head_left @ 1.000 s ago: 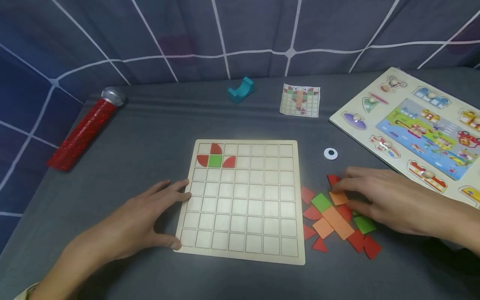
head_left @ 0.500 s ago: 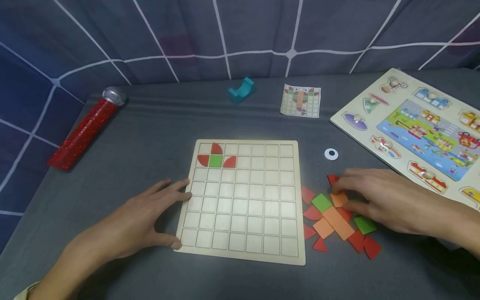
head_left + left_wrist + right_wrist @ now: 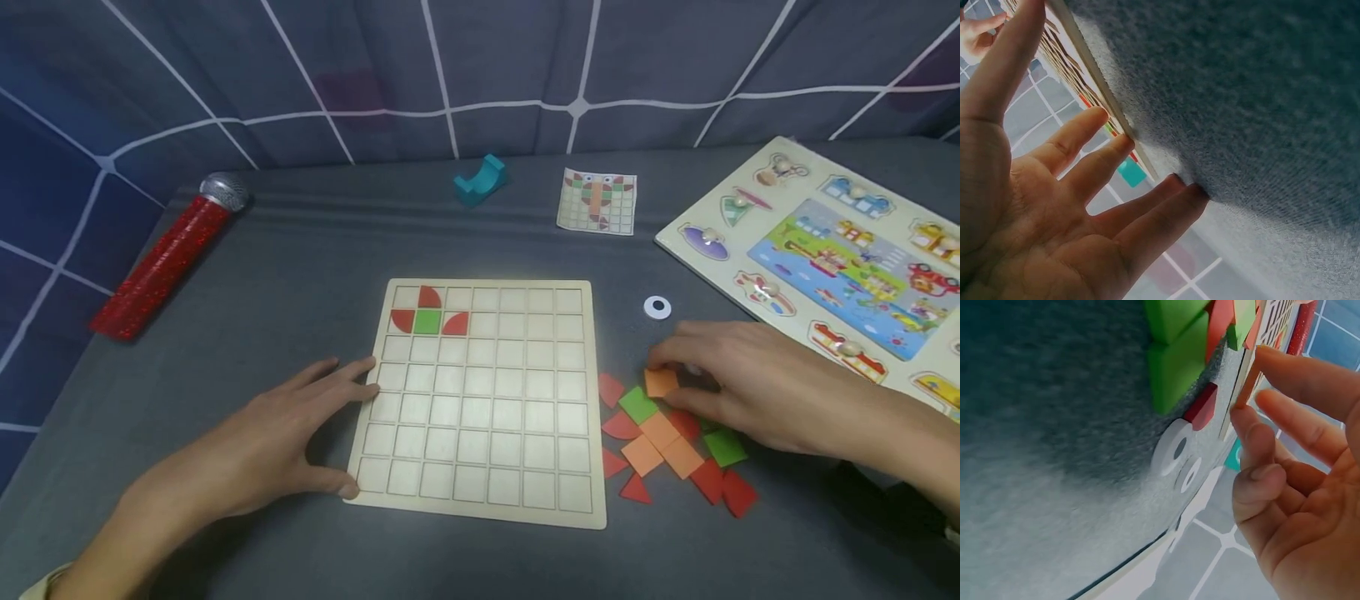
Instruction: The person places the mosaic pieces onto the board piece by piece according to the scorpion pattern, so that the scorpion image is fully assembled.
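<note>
My left hand (image 3: 273, 446) rests with spread, extended fingers against the left edge of the wooden grid board (image 3: 468, 518). On the board's upper left, a green square tile (image 3: 427, 322) is bordered by red quarter-circle tiles (image 3: 402, 320). Between thumb and fingers, my right hand (image 3: 750, 383) pinches an orange square tile (image 3: 661, 383), seen edge-on as a thin orange tile (image 3: 1249, 381) in the right wrist view. Beneath and beside that hand lie orange squares (image 3: 642, 456), green squares (image 3: 638, 406) and red pieces (image 3: 739, 493). My hand hides some of these pieces from the head view.
A white eye disc (image 3: 657, 307) lies beyond the right hand; another eye disc (image 3: 1190, 475) shows in the right wrist view. Farther back are a pattern card (image 3: 597, 202), a teal arch block (image 3: 482, 180), a knobbed picture puzzle (image 3: 825, 267) and a red microphone (image 3: 168, 258).
The right hand has raised the orange square tile from the loose pieces and shifted slightly up and left with it. My left hand keeps its place on the board's edge.
</note>
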`<state>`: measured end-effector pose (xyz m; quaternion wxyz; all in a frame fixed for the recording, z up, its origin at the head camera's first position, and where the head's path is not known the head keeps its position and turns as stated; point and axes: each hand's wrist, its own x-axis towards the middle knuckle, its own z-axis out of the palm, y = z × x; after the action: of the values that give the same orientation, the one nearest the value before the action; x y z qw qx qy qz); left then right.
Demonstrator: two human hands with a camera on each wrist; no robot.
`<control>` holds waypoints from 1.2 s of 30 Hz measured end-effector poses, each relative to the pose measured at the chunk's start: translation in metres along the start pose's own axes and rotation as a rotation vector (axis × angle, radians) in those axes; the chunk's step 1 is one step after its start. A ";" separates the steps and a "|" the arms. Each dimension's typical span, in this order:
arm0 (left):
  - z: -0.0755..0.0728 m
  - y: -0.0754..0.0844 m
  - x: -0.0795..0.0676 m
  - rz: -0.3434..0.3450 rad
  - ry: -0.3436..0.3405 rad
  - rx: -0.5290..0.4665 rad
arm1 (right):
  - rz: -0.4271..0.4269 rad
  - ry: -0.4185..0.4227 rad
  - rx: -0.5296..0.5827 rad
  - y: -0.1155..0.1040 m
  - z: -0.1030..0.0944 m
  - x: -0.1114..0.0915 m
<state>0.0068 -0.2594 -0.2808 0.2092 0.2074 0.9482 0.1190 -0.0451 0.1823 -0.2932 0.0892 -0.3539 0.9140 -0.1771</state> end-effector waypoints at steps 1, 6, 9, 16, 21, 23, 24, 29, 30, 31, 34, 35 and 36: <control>0.000 0.000 0.000 0.006 0.003 0.002 | -0.007 0.011 0.007 -0.002 -0.001 0.003; 0.000 -0.001 0.001 0.011 -0.002 0.012 | -0.030 0.059 0.023 -0.010 -0.005 0.019; -0.001 0.000 0.001 0.007 -0.003 0.012 | -0.031 0.075 0.025 -0.014 -0.005 0.029; -0.001 0.000 0.001 0.021 0.012 0.009 | 0.014 0.048 0.035 -0.029 -0.001 0.053; -0.001 0.000 0.000 0.020 0.013 0.013 | -0.016 0.063 0.060 -0.037 0.002 0.073; 0.000 0.000 0.001 0.022 0.016 0.013 | -0.031 0.065 0.065 -0.038 0.004 0.080; 0.000 0.000 0.000 0.022 0.016 0.012 | -0.038 0.066 0.068 -0.038 0.005 0.085; -0.001 -0.002 0.000 0.027 0.019 0.006 | -0.060 0.073 0.087 -0.040 0.009 0.105; -0.001 -0.002 0.000 0.027 0.017 0.005 | -0.064 0.076 0.089 -0.042 0.009 0.108; -0.001 -0.002 0.000 0.027 0.016 0.005 | -0.071 0.079 0.094 -0.044 0.009 0.111; -0.001 -0.002 0.000 0.022 0.010 0.000 | -0.085 0.077 0.105 -0.049 0.012 0.120; -0.001 -0.002 0.000 0.022 0.010 -0.003 | -0.088 0.074 0.105 -0.051 0.012 0.122; 0.000 -0.001 -0.001 0.020 0.010 -0.006 | -0.090 0.069 0.105 -0.053 0.013 0.125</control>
<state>0.0068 -0.2610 -0.2807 0.2037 0.2159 0.9467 0.1250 -0.1001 0.0573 -0.2896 0.0682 -0.3831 0.8892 -0.2407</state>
